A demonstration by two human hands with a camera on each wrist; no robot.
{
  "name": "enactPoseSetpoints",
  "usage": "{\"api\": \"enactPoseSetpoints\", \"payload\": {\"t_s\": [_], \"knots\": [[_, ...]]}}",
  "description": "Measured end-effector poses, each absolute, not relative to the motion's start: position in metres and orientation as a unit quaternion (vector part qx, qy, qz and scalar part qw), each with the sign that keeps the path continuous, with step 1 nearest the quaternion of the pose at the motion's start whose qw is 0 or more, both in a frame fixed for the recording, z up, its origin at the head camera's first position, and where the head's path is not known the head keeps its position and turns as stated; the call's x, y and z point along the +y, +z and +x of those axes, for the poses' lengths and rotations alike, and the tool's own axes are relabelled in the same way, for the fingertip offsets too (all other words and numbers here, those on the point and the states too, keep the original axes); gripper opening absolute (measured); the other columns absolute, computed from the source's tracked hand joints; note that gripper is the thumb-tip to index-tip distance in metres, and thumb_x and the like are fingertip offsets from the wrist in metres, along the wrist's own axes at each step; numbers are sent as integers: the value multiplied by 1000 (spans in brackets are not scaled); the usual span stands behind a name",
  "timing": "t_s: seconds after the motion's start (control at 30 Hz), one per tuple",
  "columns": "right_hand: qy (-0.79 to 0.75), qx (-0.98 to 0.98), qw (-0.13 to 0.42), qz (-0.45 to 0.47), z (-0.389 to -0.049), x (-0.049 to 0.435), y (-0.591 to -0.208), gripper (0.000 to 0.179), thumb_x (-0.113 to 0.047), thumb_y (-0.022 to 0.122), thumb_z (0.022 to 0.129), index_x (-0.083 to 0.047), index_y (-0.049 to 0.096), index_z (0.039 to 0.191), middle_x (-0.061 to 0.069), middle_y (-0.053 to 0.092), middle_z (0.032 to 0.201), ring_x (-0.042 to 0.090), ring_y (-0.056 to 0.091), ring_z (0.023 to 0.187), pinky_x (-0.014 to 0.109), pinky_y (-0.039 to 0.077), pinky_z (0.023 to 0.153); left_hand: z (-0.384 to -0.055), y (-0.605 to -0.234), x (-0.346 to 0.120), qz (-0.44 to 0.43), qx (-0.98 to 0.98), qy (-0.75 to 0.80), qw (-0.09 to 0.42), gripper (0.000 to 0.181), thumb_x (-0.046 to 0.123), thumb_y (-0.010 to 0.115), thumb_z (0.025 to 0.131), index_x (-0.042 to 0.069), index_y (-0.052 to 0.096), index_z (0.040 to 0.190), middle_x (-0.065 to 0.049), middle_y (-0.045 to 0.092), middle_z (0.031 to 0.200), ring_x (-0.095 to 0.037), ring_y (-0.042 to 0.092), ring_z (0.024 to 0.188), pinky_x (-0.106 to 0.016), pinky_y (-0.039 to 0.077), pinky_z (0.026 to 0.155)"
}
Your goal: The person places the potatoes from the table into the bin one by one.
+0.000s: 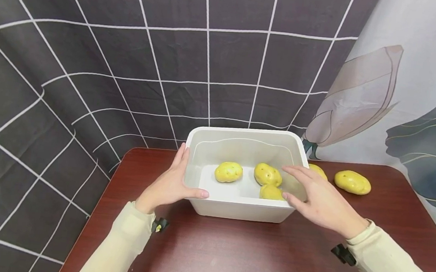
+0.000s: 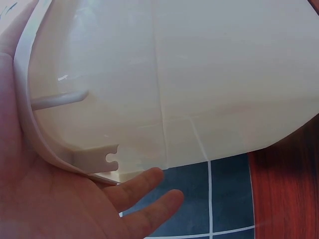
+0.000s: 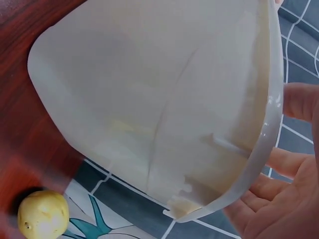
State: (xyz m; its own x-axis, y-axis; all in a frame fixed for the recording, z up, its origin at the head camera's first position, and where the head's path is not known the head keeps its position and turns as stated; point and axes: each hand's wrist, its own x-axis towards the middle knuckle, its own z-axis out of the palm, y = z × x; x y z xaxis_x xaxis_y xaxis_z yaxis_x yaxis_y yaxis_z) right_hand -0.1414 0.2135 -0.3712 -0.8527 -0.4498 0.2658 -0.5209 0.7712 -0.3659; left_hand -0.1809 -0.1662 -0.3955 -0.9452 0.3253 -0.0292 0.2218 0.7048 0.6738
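Observation:
A white plastic bin (image 1: pixel 240 209) stands on the table with three yellow potatoes inside: one potato (image 1: pixel 229 172) left of centre, another potato (image 1: pixel 267 175) to the right, and a third potato (image 1: pixel 272 192) partly behind the near rim. My left hand (image 1: pixel 168 188) rests against the bin's left near corner, thumb along the near rim and straight fingers up the left side. Over the right rim reaches my right hand (image 1: pixel 320 200), thumb and fingers spread, fingertips above the bin's inside and holding nothing. The right wrist view shows these fingers (image 3: pixel 284 162) beside the rim.
Right of the bin, a potato (image 1: pixel 352 182) lies on the dark red table (image 1: pixel 214 251). Another potato (image 1: pixel 318 171) is partly hidden by the bin and my right hand. Behind the table hang a dark grid-patterned cloth (image 1: pixel 178 56) and a pale leaf-patterned cloth (image 1: pixel 418 86).

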Motion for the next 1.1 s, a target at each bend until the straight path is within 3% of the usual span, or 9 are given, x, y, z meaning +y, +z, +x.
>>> {"api": "enactPoseSetpoints", "payload": {"t_s": [0.27, 0.47, 0.67, 0.87, 1.1], "knots": [[225, -932, 123, 255, -140, 218, -374, 54, -25, 76, 89, -4, 59, 135, 16, 61, 132, 35, 53, 124, 54, 42, 99, -180, -395, -165, 150, 920, 354, 72, 135, 55, 87, 70, 9, 1, 162, 1, -13, 168, -35, 34, 144, -51, 39, 109], [227, -925, 156, 262, -140, 222, -375, 52, -17, 78, 85, -2, 60, 132, 15, 61, 128, 32, 56, 117, 51, 44, 95, -181, -396, -166, 150, 921, 352, 73, 138, 64, 84, 68, 8, 1, 162, 1, -13, 168, -35, 35, 144, -50, 40, 109], [218, -925, 169, 263, -139, 226, -375, 52, -15, 78, 84, -1, 61, 131, 16, 60, 129, 25, 55, 102, 44, 43, 86, -181, -397, -166, 150, 920, 354, 70, 135, 57, 87, 69, 9, 2, 162, 1, -12, 168, -35, 36, 143, -51, 40, 108], [217, -925, 172, 261, -138, 230, -375, 50, -14, 77, 85, 0, 61, 130, 17, 60, 129, 33, 56, 113, 50, 44, 91, -181, -397, -166, 150, 920, 357, 69, 134, 55, 87, 70, 9, 2, 162, 1, -12, 168, -35, 35, 144, -51, 39, 109], [218, -924, 174, 260, -139, 234, -373, 50, -14, 78, 85, 0, 61, 130, 17, 61, 127, 34, 56, 115, 51, 44, 92, -182, -398, -166, 152, 920, 356, 69, 136, 61, 85, 69, 10, 2, 162, 1, -12, 168, -35, 35, 144, -51, 39, 109]]}}
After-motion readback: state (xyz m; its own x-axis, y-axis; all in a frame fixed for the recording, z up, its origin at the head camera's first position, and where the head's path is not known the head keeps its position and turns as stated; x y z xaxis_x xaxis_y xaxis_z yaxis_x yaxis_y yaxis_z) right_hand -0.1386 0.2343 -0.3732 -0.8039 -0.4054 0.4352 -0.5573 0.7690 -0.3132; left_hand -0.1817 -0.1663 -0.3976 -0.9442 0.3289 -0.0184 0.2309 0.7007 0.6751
